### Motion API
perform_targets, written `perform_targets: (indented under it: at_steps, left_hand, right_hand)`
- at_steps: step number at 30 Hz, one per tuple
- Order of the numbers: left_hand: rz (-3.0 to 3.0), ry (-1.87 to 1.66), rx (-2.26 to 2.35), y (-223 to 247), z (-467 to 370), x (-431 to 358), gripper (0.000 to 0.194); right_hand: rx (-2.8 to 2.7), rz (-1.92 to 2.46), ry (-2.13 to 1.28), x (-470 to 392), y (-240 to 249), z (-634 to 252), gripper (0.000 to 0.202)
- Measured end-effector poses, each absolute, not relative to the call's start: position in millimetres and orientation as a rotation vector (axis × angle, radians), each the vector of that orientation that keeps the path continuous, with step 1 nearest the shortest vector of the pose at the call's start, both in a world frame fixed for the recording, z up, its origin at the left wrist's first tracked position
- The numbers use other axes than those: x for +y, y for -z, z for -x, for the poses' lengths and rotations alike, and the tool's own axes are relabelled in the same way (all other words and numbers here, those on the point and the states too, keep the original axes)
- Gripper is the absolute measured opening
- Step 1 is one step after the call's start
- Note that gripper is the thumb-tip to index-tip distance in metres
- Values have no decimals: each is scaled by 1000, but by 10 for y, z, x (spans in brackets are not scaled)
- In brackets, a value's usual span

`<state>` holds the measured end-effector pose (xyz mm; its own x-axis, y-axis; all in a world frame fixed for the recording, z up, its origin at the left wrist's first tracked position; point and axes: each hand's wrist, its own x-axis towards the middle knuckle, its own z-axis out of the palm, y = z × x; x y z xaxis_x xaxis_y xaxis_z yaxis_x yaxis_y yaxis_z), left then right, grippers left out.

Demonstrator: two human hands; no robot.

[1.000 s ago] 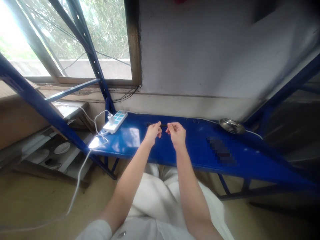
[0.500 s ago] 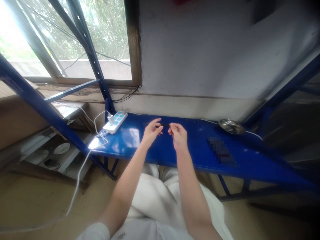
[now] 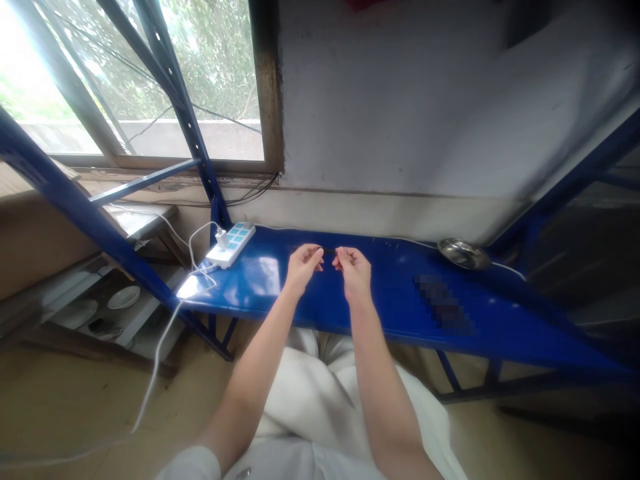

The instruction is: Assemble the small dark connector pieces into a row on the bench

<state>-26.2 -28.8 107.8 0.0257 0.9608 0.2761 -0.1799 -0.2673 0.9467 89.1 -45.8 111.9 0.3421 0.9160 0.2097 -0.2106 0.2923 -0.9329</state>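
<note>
A small, thin black piece (image 3: 329, 251) spans the short gap between my two hands, above the blue table (image 3: 320, 300). My left hand (image 3: 304, 267) pinches its left end between thumb and fingers. On the other end, my right hand (image 3: 353, 270) has thumb and fingertips closed. Most of the piece is covered by the fingers, and its exact kind cannot be made out. Several tiny bits (image 3: 393, 245) lie on the table behind my right hand.
A white power strip (image 3: 231, 245) with a plug and cable sits on the table's left end. To the right are a shiny metal bowl-shaped object (image 3: 463, 254) and a blurred-out dark item (image 3: 443, 303). Blue posts (image 3: 185, 113) rise at the left, by a window.
My left fingers, more spread before, have closed in a pinch on the black piece. My right hand has shifted slightly left, and less of the piece shows between the hands.
</note>
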Motion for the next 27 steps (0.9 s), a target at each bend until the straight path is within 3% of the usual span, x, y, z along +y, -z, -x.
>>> perform_targets:
  at_steps: [27]
  left_hand:
    - [-1158,-1496,990,-1077,316,-241,32]
  right_hand:
    - [-999,1040,-899,-475,-1073,-962,31]
